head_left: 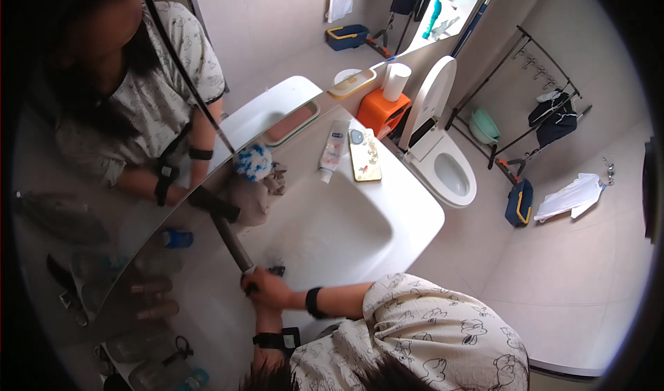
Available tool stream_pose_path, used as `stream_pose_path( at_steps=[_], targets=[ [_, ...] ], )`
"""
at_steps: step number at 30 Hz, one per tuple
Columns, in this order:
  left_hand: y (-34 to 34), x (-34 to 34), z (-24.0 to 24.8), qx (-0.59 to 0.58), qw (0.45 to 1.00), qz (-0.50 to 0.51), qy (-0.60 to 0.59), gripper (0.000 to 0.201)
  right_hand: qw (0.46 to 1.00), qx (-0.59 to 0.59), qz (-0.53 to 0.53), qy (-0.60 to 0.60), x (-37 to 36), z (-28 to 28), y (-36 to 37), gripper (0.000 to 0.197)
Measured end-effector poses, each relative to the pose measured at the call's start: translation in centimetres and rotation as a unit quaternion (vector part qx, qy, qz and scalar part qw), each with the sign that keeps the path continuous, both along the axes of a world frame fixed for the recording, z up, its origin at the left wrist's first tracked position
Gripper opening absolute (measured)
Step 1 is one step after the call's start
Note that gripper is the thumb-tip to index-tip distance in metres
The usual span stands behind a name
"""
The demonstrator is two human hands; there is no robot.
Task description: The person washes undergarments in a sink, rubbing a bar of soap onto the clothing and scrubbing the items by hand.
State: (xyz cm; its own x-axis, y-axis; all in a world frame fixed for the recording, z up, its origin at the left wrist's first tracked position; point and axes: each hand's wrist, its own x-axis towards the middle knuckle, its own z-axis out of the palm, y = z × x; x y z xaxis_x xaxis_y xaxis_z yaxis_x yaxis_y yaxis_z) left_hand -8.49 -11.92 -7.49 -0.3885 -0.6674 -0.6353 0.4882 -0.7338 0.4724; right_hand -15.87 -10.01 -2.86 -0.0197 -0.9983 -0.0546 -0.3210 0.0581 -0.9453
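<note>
- Both hands sit low in the middle of the frame, at the near edge of the white sink (387,215).
- The right hand (268,289) wraps tight around the dark faucet (234,242).
- The left hand (263,315) is mostly hidden below it; I cannot tell its grip.
- A tube (333,149) lies behind the sink.

I stand in a home bathroom: a white washbasin (332,232) lies below me with a wall mirror (104,149) at its left, a white toilet (443,163) with its lid up sits to the far right, and clothes hang on a drying rack (546,107) beyond it.
</note>
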Motion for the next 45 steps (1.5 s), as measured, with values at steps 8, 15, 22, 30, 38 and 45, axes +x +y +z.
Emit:
stream_pose_path(
  at_steps=[8, 15, 22, 30, 38, 45],
  targets=[
    [1.9, 0.3, -2.1, 0.191, 0.977, -0.056, -0.076, 0.075, 0.935, 0.091, -0.177, 0.293, -9.3, -9.4, -1.5, 0.051],
    [1.7, 2.9, -8.9, -0.078, 0.969, 0.003, 0.233, 0.053, 0.989, 0.022, 0.093, 0.114, 1.3, 2.1, 2.5, 0.019],
    [0.6, -4.9, 0.0, 0.038, 0.997, 0.063, 0.04, 0.044, 0.972, 0.103, -0.15, 0.152, -5.1, -3.6, -3.2, 0.023],
    [2.4, -6.5, -0.2, 0.147, 0.983, 0.103, 0.046, 0.037, 0.966, 0.142, -0.151, 0.154, -7.8, -5.9, -2.9, 0.018],
    [1.7, -2.5, -2.7, 0.092, 0.992, 0.075, -0.031, 0.04, 0.988, -0.045, 0.001, 0.146, -4.7, -4.6, -1.2, 0.013],
    [1.5, 0.1, -2.3, 0.304, 0.951, 0.032, -0.04, 0.085, 0.958, 0.09, -0.038, 0.271, -8.9, -10.5, -2.2, 0.054]
  ],
)
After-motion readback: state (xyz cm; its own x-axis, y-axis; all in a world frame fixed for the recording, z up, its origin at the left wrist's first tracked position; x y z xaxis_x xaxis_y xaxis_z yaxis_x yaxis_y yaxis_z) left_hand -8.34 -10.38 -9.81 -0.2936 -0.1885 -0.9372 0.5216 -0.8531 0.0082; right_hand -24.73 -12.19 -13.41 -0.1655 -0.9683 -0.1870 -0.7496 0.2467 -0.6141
